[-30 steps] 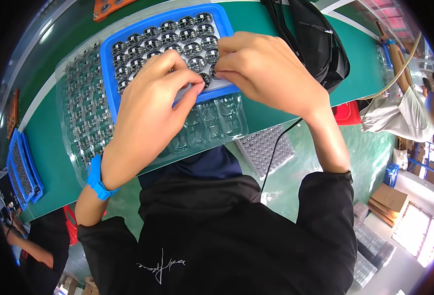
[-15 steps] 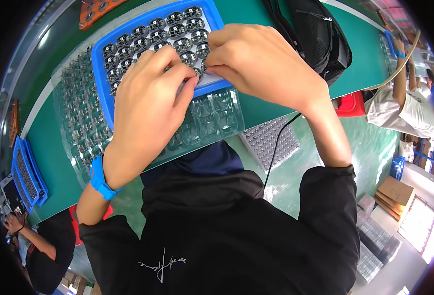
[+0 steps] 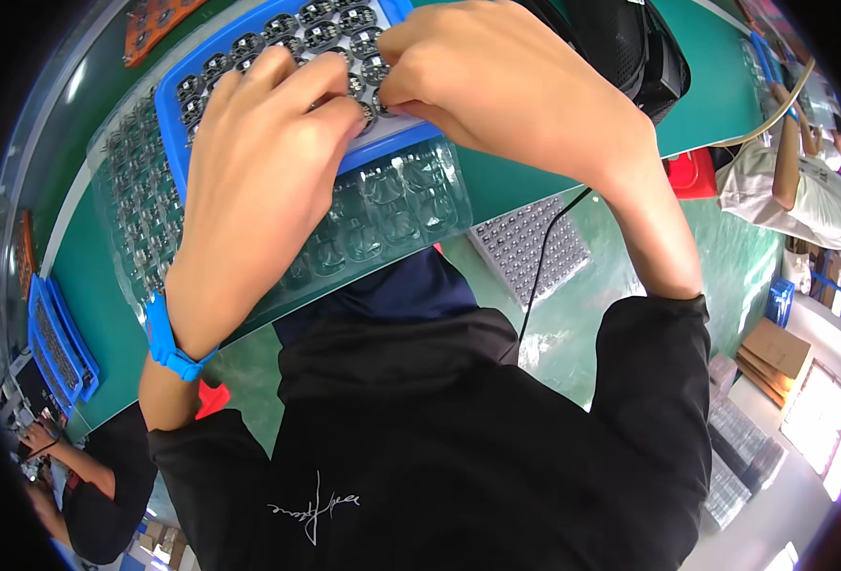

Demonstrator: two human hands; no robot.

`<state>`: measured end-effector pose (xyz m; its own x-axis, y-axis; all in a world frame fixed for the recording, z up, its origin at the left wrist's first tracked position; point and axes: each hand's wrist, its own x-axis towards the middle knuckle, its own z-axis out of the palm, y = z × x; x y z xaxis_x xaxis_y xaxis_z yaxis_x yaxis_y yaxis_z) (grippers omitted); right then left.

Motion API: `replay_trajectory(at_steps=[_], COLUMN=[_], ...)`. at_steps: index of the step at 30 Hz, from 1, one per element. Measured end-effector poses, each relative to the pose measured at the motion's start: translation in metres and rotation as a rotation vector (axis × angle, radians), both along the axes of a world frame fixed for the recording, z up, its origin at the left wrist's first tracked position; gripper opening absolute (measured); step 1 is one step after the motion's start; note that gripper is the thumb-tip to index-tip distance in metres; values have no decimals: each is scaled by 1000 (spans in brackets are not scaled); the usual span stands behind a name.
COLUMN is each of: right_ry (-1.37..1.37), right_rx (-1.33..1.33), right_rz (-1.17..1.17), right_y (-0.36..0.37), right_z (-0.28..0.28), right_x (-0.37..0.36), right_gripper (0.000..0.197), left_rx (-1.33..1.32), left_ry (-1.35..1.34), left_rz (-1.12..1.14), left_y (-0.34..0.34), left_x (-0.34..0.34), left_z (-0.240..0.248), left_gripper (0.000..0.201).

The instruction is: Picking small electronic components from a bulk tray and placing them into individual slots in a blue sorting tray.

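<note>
A blue tray (image 3: 166, 124) with a white lining holds rows of small round circuit boards (image 3: 320, 35), dark with metallic edges. My left hand (image 3: 263, 176), a blue band at its wrist, reaches over the tray's near side. Its thumb and forefinger are closed on a round board (image 3: 368, 118) near the tray's right corner. Just beside it, my right hand (image 3: 525, 90) pinches at another round board (image 3: 379, 102), mostly hidden by the fingers. Under the tray lies a clear plastic blister tray (image 3: 396, 205) with moulded pockets, and pieces fill its left part.
A black bag (image 3: 630, 57) lies right of the tray on the green table (image 3: 715, 105). Orange tray (image 3: 154, 29) at far left; blue trays (image 3: 63, 343) along the left edge. A black cable (image 3: 544, 252) hangs near a grey pocketed tray (image 3: 530, 249) below. Other people work at both sides.
The view has shifted, so the tray and table sit slightly higher and further left. Both hands stay at the tray's right corner, their fingers still closed at the boards.
</note>
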<state>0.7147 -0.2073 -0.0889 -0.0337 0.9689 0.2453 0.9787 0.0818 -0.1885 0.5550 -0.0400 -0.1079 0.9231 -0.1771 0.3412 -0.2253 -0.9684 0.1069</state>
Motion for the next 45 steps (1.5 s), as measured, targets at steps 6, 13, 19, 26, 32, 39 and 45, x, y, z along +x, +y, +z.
replay_trajectory(at_steps=[6, 13, 19, 26, 32, 39, 45], right_ry=[58, 126, 127, 71, 300, 1143, 1210], right_rx=[94, 92, 222, 46, 186, -8, 23], right_rz=[35, 33, 55, -101, -318, -554, -558], right_y=[-5, -9, -9, -6, -17, 4, 29], right_z=[-13, -14, -25, -24, -30, -38, -41], right_x=[4, 9, 3, -14, 4, 20, 52], right_gripper=[8, 8, 5, 15, 21, 49, 44], left_rx=[-15, 10, 56, -263, -617, -1239, -1359], left_ry=[-22, 50, 34, 69, -42, 241, 259], left_rz=[-38, -41, -9, 31, 632, 610, 563], left_y=[1, 0, 2, 5, 77, 106, 118], left_x=[1, 9, 5, -13, -64, -78, -49], left_z=[-4, 2, 1, 3, 4, -14, -16], left_gripper=[11, 8, 7, 18, 25, 47, 50])
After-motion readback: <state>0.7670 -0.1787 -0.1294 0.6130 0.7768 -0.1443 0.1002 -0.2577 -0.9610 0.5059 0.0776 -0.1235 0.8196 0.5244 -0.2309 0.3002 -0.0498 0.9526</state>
